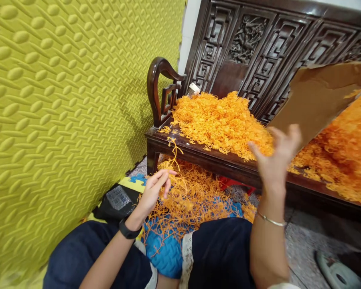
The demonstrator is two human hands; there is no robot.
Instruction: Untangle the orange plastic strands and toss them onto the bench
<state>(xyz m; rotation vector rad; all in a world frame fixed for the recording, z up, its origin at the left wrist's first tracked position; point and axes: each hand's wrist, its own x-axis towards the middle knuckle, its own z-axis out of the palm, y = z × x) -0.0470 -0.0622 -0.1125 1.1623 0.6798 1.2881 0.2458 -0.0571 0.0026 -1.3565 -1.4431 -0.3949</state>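
Note:
My left hand (158, 185) pinches a thin, branching orange plastic stem (175, 154), which sticks up from its fingertips. My right hand (276, 154) is raised with fingers spread, somewhat blurred, in front of the right end of a heap of small orange plastic pieces (216, 120). That heap lies on a dark wooden bench (195, 151). Beneath and beyond my left hand, a tangle of bare orange stems (195, 196) covers part of a blue foam mat (165, 251) between my legs.
Brown cardboard (321, 96) leans on the bench, beside a larger orange mass (345, 152) at the right. A yellow padded wall (63, 100) stands close on the left. A black mesh item (118, 200) and a pale green slipper (338, 273) are on the floor.

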